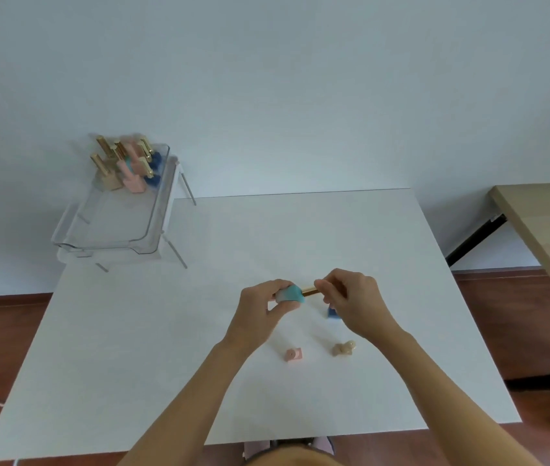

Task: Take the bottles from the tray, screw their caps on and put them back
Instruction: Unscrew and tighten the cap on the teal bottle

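Midway through, by the look of it. Left hand [263,306] pinching a teal bottle [289,294] above the white table [132,331]; right hand [351,297] closed on its gold cap [310,290], apparently screwing. Several capped bottles [125,163] standing in the clear tray [112,230]. Left on the table, uncapped: pink bottle [293,355], beige bottle [344,348], blue bottle [331,312].

White table [132,364] bears clear tray [112,227], pink bottle [293,355], beige bottle [343,349]
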Demonstrator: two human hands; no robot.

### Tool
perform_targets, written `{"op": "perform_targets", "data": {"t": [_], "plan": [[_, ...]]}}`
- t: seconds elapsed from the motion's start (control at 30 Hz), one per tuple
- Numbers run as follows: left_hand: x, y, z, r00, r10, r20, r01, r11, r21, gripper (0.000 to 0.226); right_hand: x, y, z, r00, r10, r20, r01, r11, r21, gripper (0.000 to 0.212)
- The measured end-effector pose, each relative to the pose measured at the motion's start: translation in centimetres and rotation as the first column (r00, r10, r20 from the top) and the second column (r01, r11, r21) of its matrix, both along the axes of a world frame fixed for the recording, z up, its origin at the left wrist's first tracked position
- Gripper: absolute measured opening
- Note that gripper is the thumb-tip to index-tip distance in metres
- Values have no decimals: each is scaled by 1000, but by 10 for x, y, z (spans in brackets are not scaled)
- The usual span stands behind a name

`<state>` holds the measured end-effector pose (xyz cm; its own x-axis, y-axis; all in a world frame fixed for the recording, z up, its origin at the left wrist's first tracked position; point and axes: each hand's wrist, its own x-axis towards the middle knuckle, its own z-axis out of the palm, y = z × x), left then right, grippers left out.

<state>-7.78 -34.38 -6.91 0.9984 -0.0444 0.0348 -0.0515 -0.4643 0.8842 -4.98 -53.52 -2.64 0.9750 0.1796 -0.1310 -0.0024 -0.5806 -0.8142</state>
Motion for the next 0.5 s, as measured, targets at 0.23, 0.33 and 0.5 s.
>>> {"op": "perform_targets", "data": {"t": [0.23, 0.33, 0.5], "plan": [[-4, -2, 16, 999, -10, 44, 8, 999, 35, 24, 3, 3, 6, 998, -45, -33, 43, 996, -83, 66], [-5, 0, 16, 999, -1, 39, 0, 999, 40, 24, 1, -2, 9, 999, 35, -14, -36, 997, -66, 54], [-3, 2, 18, 999, 13, 38, -14, 1000, 25, 26, -4, -8, 5, 987, 93, 129, -101, 993, 56, 16]]}}
